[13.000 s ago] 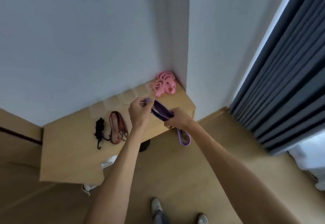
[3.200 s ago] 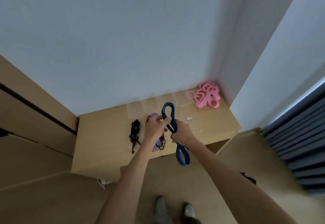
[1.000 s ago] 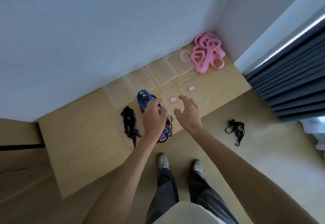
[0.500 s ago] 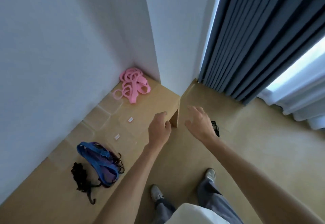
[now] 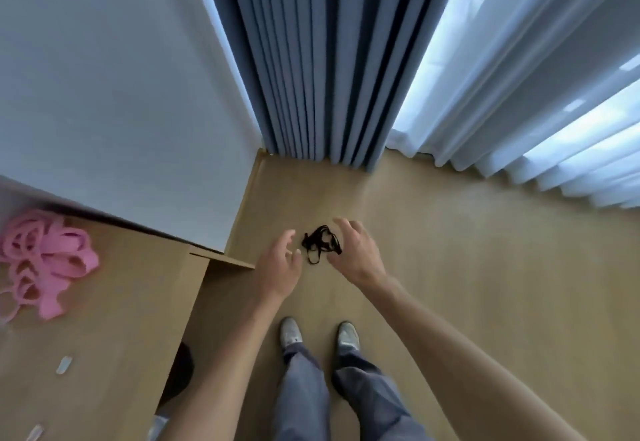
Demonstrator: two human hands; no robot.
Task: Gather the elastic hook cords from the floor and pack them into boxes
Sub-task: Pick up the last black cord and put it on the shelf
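A tangled black elastic hook cord [image 5: 320, 242] lies on the wooden floor in front of my feet, near the curtains. My left hand [image 5: 281, 266] hovers just to its left with loose, spread fingers and holds nothing. My right hand [image 5: 356, 253] reaches over the cord's right side, fingers relaxed and apart, also holding nothing. Neither hand visibly touches the cord. A heap of pink bands [image 5: 41, 260] rests on the low wooden table [image 5: 114, 319] at the left.
Dark blue curtains [image 5: 311, 60] and white sheer curtains [image 5: 519, 94] hang beyond the cord. A white wall corner [image 5: 121, 111] rises behind the table. The table's corner [image 5: 225, 260] juts out close to my left hand. My shoes [image 5: 318, 335] stand below the cord.
I have turned away from the table towards the floor by the curtains. Both hands have moved out over the black cord, which now lies between them.
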